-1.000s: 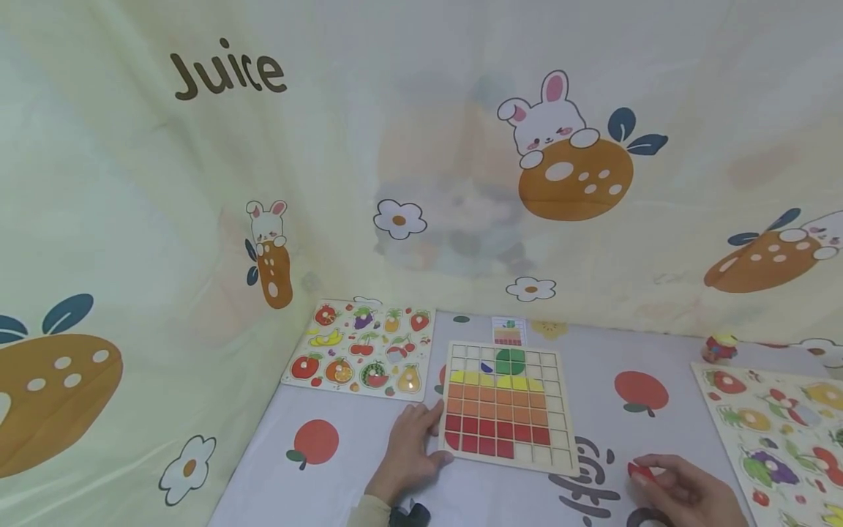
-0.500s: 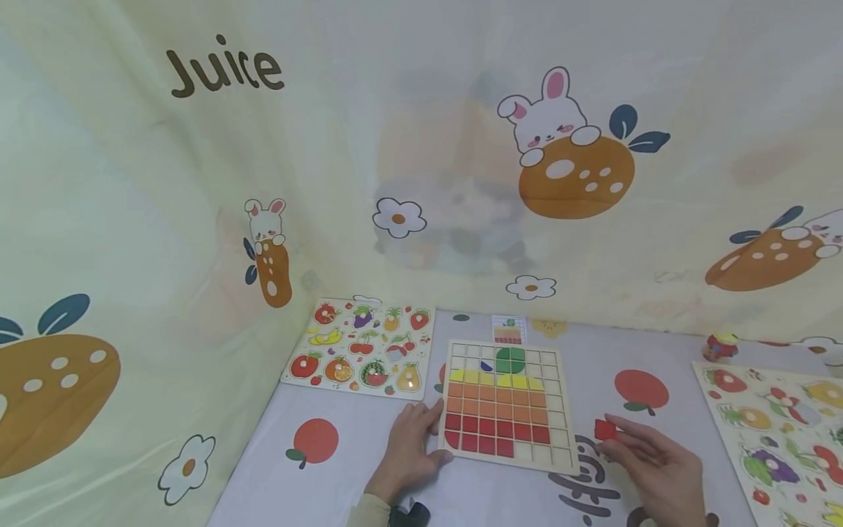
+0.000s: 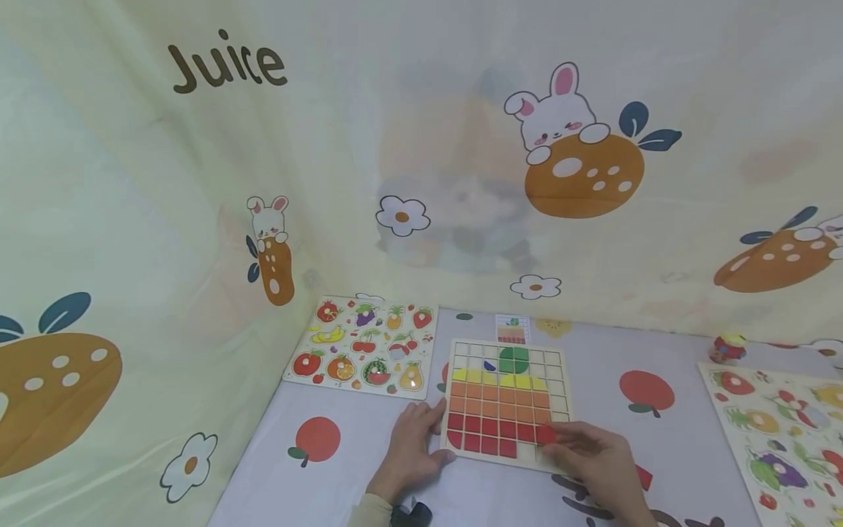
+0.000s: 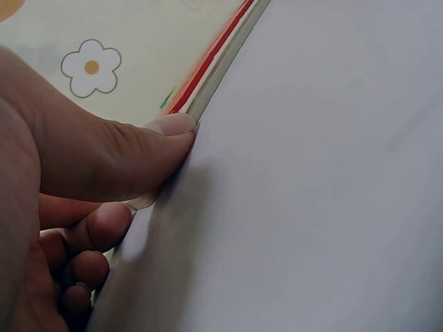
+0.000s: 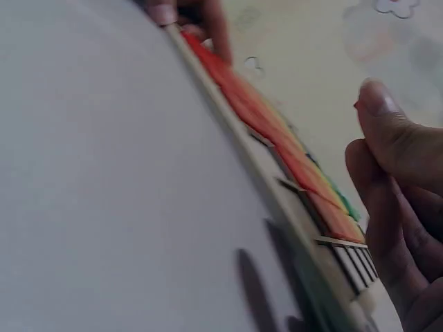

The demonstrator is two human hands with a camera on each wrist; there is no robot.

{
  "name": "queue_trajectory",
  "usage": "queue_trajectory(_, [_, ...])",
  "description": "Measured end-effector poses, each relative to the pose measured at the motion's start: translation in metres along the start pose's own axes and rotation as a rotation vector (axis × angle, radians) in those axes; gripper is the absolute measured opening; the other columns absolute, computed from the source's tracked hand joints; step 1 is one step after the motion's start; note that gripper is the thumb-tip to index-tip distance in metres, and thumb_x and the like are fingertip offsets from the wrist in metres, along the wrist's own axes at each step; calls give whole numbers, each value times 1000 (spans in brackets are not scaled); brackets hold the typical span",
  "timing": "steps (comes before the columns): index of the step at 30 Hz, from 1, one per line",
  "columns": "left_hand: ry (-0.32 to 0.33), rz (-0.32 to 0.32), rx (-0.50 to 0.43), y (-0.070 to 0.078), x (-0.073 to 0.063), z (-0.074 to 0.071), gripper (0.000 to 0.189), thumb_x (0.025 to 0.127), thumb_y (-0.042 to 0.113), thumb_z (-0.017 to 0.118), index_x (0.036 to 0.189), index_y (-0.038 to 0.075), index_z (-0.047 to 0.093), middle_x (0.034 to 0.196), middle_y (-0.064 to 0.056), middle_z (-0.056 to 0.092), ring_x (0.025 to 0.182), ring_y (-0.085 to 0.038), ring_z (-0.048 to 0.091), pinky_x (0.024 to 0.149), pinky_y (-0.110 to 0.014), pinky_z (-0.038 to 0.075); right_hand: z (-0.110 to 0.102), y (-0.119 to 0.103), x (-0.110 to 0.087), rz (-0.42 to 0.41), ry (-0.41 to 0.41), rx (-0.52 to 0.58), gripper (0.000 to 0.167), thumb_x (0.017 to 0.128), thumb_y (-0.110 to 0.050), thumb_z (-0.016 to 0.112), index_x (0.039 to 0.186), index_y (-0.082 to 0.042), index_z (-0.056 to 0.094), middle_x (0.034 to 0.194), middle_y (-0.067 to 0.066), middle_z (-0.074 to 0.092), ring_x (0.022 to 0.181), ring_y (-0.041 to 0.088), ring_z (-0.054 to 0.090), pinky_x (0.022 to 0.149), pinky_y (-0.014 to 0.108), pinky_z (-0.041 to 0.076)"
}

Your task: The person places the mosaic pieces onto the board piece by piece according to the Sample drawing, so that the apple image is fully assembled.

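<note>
My left hand (image 3: 411, 443) holds the near-left corner of a wooden grid puzzle board (image 3: 560, 402). In the left wrist view its thumb (image 4: 159, 149) presses the board's edge, with curled fingers beside it. Red, orange, yellow, green and blue pieces fill much of the grid. My right hand (image 3: 596, 461) pinches a small red square tile (image 3: 545, 435) over the right end of the red rows. Only a sliver of that tile shows past the thumb in the right wrist view. Bare cells lie along the board's right side and at its near-right part.
A fruit puzzle board (image 3: 428, 369) lies at the back left, another fruit board (image 3: 731, 410) at the right. A small pattern card (image 3: 512, 329) stands behind the grid. A small figurine (image 3: 727, 348) is at the back right. Another red piece (image 3: 644, 477) shows beside my right wrist.
My right hand has carried the red tile leftward from the table's right side to over the grid board. My left hand has stayed at the board's corner.
</note>
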State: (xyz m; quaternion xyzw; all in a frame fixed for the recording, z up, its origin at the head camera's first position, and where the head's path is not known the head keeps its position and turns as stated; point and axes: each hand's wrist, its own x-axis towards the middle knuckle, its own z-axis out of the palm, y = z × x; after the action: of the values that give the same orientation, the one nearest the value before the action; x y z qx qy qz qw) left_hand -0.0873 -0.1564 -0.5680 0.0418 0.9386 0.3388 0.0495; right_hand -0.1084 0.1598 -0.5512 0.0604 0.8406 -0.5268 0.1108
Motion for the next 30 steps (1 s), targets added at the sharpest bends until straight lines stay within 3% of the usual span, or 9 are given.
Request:
queue_trajectory(4, [-4, -7, 17, 0, 0, 1, 87, 80, 29, 85, 159, 17, 51, 92, 14, 44, 92, -3, 37, 83, -28, 35, 12, 1, -3, -27, -46, -56, 43, 82, -23, 93, 122, -11, 79, 95, 3, 78, 77, 14, 69, 70, 23, 58])
queue_trajectory(10, [-1, -9, 24, 0, 0, 2, 87, 80, 30, 85, 159, 18, 51, 92, 14, 43, 92, -3, 37, 84, -29, 34, 19, -1, -4, -164, -36, -235, 36, 78, -33, 95, 111, -23, 82, 85, -9, 70, 74, 9, 58, 65, 21, 50])
queue_trajectory(14, [-1, -11, 18, 0, 0, 2, 86, 80, 30, 85, 159, 17, 51, 92, 14, 44, 92, -3, 37, 84, -29, 35, 20, -1, -3, -215, -52, -299, 33, 79, -31, 95, 108, -25, 83, 82, -9, 62, 73, 7, 54, 64, 20, 47])
queue_trajectory(21, [2, -16, 27, 0, -1, 3, 86, 81, 30, 85, 159, 18, 51, 92, 14, 44, 92, -4, 37, 84, -30, 35, 20, 0, -3, -217, -59, -321, 34, 79, -28, 95, 111, -24, 83, 83, -6, 59, 73, 7, 53, 63, 20, 45])
queue_trajectory(30, [9, 0, 33, 1, -1, 1, 86, 81, 31, 85, 159, 17, 51, 92, 14, 44, 92, -4, 37, 84, -30, 34, 20, 0, -3, -248, -15, -303, 19, 85, -27, 91, 102, -27, 83, 82, -10, 63, 72, 5, 52, 63, 20, 45])
